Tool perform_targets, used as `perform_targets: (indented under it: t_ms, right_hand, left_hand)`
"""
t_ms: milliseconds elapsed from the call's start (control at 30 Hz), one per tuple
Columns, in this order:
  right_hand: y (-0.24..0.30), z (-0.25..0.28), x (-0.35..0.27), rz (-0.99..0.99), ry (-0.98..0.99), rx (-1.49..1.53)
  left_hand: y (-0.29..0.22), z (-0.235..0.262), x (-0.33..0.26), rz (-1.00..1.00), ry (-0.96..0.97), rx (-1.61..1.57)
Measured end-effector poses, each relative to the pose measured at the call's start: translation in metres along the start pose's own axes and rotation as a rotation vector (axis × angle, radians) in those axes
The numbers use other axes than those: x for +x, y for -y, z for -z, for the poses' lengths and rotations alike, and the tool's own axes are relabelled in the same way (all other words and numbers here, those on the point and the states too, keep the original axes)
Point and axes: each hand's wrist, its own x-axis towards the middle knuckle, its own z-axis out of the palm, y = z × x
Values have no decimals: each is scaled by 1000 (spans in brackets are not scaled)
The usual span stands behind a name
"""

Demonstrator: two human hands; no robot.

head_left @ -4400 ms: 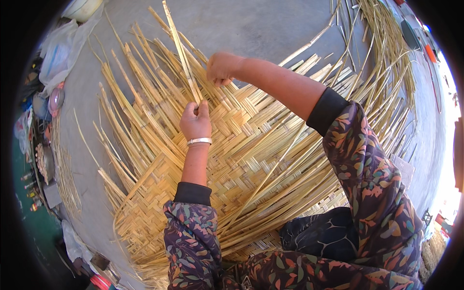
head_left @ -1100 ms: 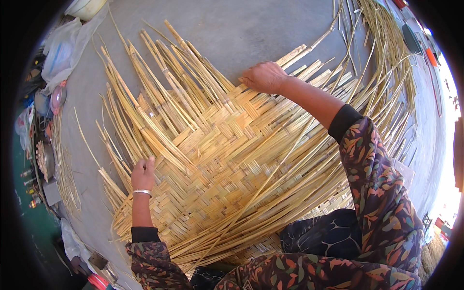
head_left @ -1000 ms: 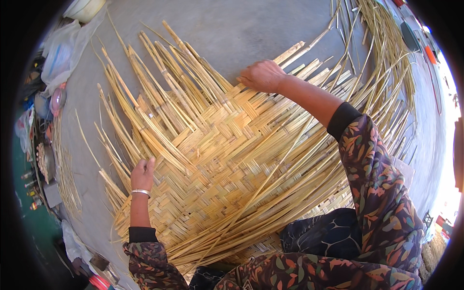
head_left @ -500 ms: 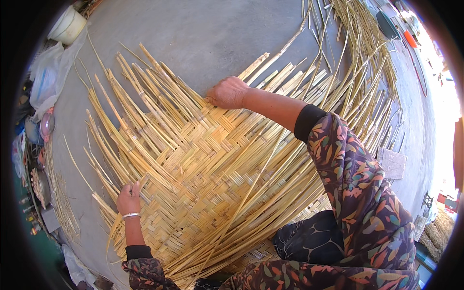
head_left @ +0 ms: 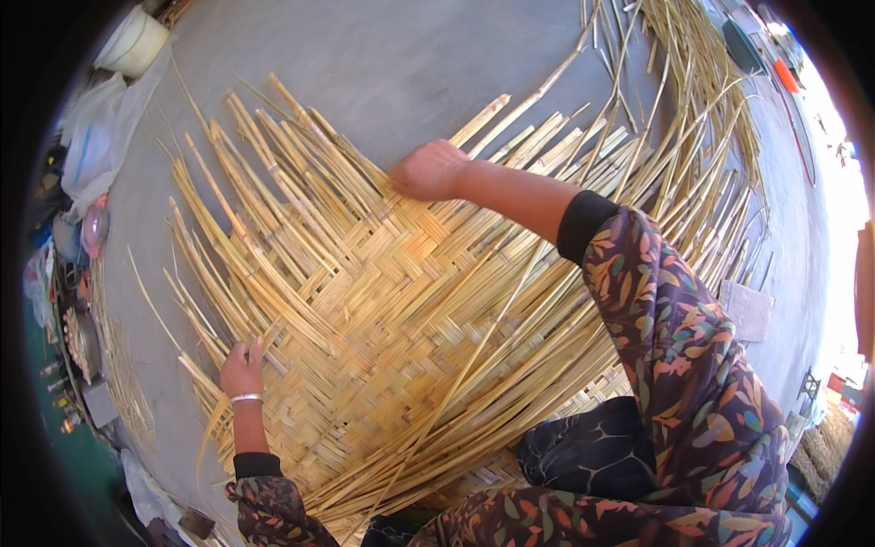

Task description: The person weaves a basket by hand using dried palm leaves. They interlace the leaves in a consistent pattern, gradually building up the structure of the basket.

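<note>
Straw-yellow bamboo strips fill most of what I see: a half-woven bamboo mat (head_left: pixel 401 310) lies flat on the grey concrete floor (head_left: pixel 383 64), its middle plaited in a herringbone pattern and its loose strip ends (head_left: pixel 264 155) fanning out toward the far-left edge.

My left hand (head_left: pixel 241 366) rests at the mat's near-left border, a pale bangle (head_left: pixel 244 397) on the wrist. Its fingers are pressed together around the ends of a few strips there, though the hand is small in the view and I cannot tell exactly how many it pinches.

My right hand (head_left: pixel 427 170) reaches far across the weave to the top edge, palm down on the strips where the plaited part ends. Its grip looks loosely curled over a strip, but motion blur keeps me from saying whether it is clamped or just pressing.

The right arm wears a dark sleeve (head_left: pixel 674 337) with a leaf print and a black cuff.

More long unwoven strips (head_left: pixel 702 118) run in a bundle along the right side, curving past the mat. At the left edge of the floor sit a white bucket (head_left: pixel 135 41), a clear plastic bag (head_left: pixel 91 137) and some small clutter that I cannot make out.
</note>
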Motion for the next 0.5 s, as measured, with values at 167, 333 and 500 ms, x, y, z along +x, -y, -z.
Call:
perform_targets:
  t_ms: [167,333,500]
  right_hand:
    - [-32,21,-10,-104,25,-76]
    - [-53,27,-25,-141,72,-127]
    - [-52,26,-21,-103,37,-108]
  left_hand:
    - [-32,-11,17,-58,-12,-167]
    - [-49,-21,22,-16,92,-267]
    - [-42,-29,20,-42,64,-288]
